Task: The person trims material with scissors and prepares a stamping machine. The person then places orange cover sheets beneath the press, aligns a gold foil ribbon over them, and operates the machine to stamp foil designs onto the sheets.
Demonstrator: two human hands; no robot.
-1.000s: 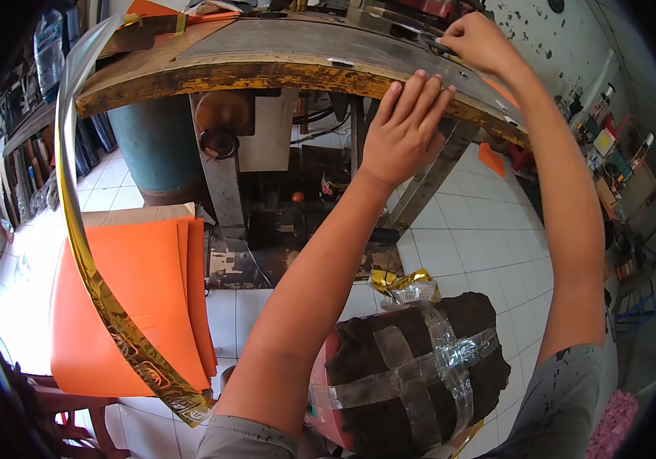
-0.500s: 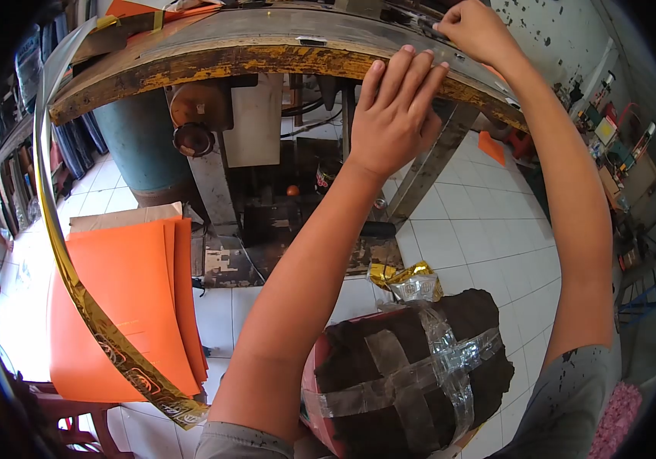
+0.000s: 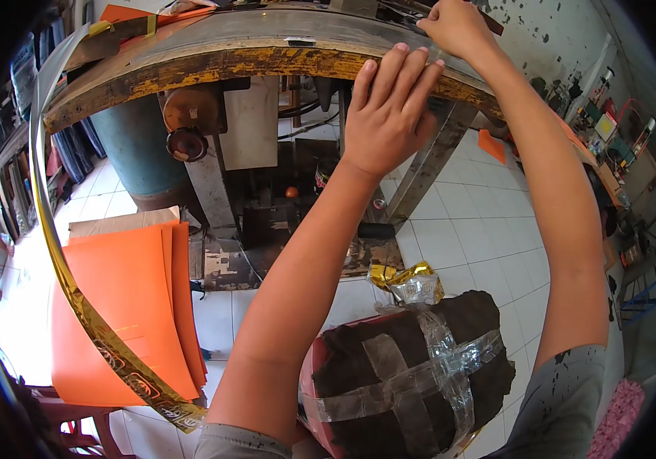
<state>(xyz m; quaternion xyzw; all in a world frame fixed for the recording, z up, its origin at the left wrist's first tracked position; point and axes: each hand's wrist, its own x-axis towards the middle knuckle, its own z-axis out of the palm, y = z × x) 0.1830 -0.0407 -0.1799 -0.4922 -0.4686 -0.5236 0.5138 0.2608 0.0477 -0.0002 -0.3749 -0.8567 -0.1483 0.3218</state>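
Observation:
My left hand (image 3: pixel 389 111) rests on the front edge of the worktable (image 3: pixel 213 61), palm down. Its fingers are stretched out and slightly apart, with nothing visible in them. Further back, at the top of the view, my right hand (image 3: pixel 454 29) is closed in a pinch just over the tabletop. Whatever is between those fingertips is too small or hidden to make out. Dark, narrow pieces lie close to that hand at the back of the table. A long gold and silver printed strip (image 3: pixel 60 264) hangs in a curve off the table's left end.
Orange sheets (image 3: pixel 117 306) are stacked at lower left, above a dark red stool (image 3: pixel 75 413). A dark, taped pad (image 3: pixel 412 375) is in front of me. Crumpled gold film (image 3: pixel 408 281) lies on the tiled floor. A blue-green drum (image 3: pixel 133 145) stands under the table.
My right hand has shifted left and slightly up, still pinched. My left hand stays at the table edge; the view has moved slightly. A dark reddish bar now shows behind the right hand.

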